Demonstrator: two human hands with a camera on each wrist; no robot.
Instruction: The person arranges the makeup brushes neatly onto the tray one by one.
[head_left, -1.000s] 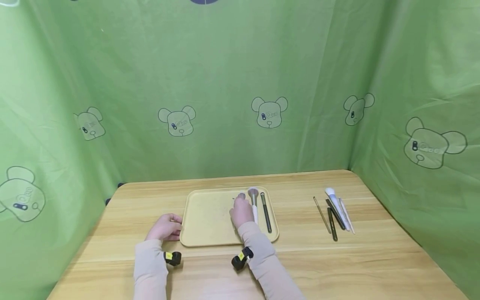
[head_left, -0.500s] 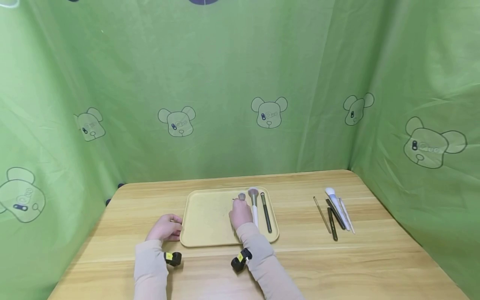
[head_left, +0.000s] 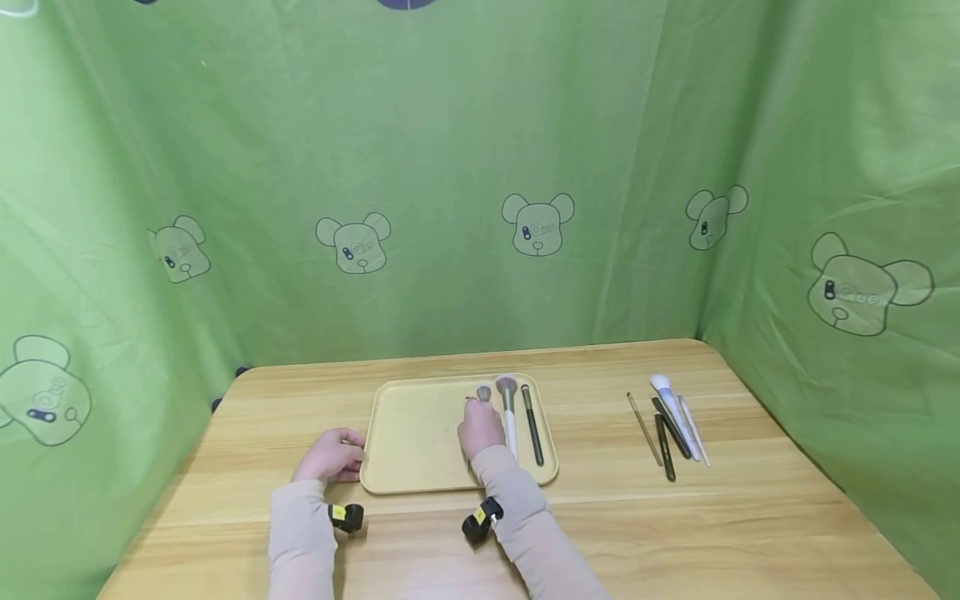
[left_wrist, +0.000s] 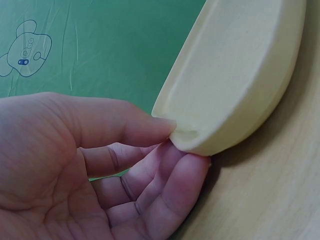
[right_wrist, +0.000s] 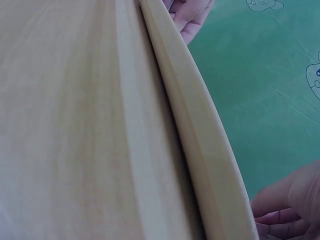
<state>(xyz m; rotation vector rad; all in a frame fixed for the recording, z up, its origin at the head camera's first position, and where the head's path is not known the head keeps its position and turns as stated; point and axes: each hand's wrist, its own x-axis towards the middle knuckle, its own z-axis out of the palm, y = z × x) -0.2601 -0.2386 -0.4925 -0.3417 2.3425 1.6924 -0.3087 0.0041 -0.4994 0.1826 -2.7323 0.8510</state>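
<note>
The yellow tray [head_left: 420,433] lies on the table with makeup brushes in its right half. My left hand [head_left: 330,457] holds the tray's left edge; in the left wrist view the thumb lies on the rim and the fingers [left_wrist: 185,185] curl against its outer side. Over the tray, my right hand [head_left: 482,427] bends its fingers around a makeup brush [head_left: 483,392], whose grey bristles stick out beyond it. A thin dark tip [head_left: 467,398] shows just to the left. Right of the hand lie a large white-handled brush [head_left: 510,417] and a black-handled brush [head_left: 533,427].
On the table's right side lies a loose group of brushes: a thin gold one [head_left: 643,429], a white-headed one [head_left: 675,417], black-handled ones [head_left: 664,450] and a thin pale one [head_left: 694,432]. A green curtain [head_left: 450,150] surrounds the wooden table [head_left: 750,517].
My right hand has shifted slightly toward me, baring more of the grey bristles. The left hand, the tray and the brushes at the right stay where they were.
</note>
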